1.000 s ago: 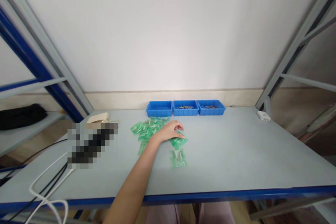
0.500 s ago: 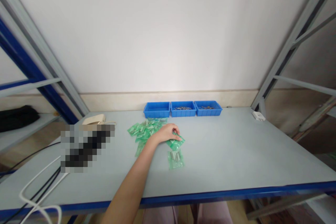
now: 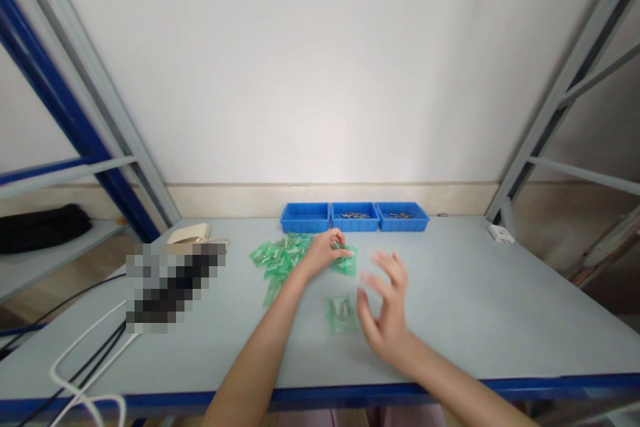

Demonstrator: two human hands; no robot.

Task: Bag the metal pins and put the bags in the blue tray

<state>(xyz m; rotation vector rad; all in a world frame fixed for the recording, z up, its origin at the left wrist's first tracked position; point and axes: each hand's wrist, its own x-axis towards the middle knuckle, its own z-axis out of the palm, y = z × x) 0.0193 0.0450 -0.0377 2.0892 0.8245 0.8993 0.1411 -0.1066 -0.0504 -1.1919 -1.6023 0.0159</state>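
Note:
My left hand (image 3: 325, 253) has its thumb and fingers closed on a small green plastic bag (image 3: 346, 265) at the right side of a pile of similar bags (image 3: 283, 257). My right hand (image 3: 387, 307) is over the table with its fingers spread, holding nothing; its fingertips are blurred by motion. Just left of that hand, one separate green bag (image 3: 341, 312) with small metal-looking parts inside lies flat. I cannot make out exactly what the parts are.
Along the wall stand three blue bins: a left bin (image 3: 305, 225) with no visible contents, a middle bin (image 3: 356, 225) and a right bin (image 3: 404, 225) with small metal pieces. A cream box (image 3: 189, 233), cables (image 3: 80, 383) and a blurred-out dark object lie left. A white block (image 3: 500, 233) sits far right.
My right hand has come into view from the lower right, fingers apart. My left hand remains at the bag beside the pile. The camera view has shifted slightly.

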